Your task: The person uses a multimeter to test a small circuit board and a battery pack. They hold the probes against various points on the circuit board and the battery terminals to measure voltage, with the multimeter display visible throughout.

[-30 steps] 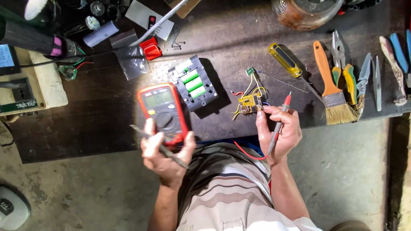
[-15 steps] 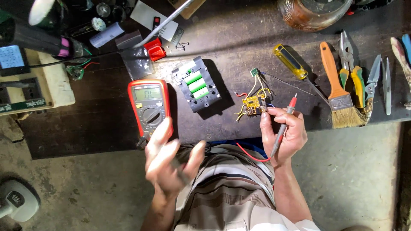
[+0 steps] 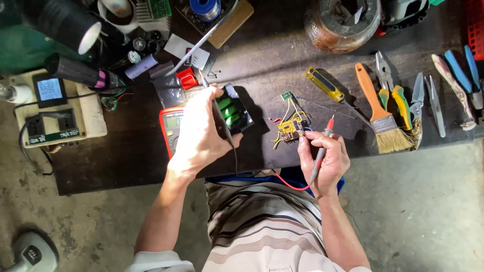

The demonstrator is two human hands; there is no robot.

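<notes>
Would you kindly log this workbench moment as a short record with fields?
Left hand: holds black probe over battery pack
Right hand: holds red probe beside yellow circuit board
Multimeter: red, partly hidden by the left hand
Right of the board: yellow screwdriver, orange brush, pliers

A dark workbench (image 3: 126,171) spans the upper frame, its top scuffed and sunlit near the upper middle. Below it lies a grey, stained concrete floor (image 3: 413,211), brighter at lower right, shadowed toward the lower left.
</notes>
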